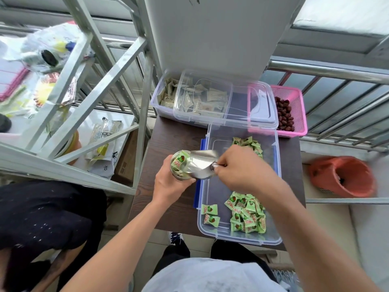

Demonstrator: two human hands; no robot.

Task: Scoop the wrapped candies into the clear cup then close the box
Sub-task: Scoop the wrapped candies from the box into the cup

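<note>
My left hand (pixel 168 184) grips a clear cup (pixel 179 165) holding green wrapped candies, just left of the open clear box (pixel 214 230). My right hand (pixel 242 167) holds the handle of a metal scoop (pixel 200 165), tilted with its mouth over the cup. More green candies (pixel 246 216) lie in a heap at the box's near end, and another cluster (pixel 250 144) sits at its far end. The box has blue latches (pixel 196 197) on its left side. Its clear lid (pixel 252 108) rests on the box behind.
A second clear box (pixel 166 95) of pale packets stands at the table's back, beside a pink basket (pixel 294 102) of dark dates. Metal shelving (pixel 90 98) rises on the left, a railing (pixel 336 72) on the right. A red bin (pixel 341 175) lies lower right. A person in black (pixel 42 218) stands left.
</note>
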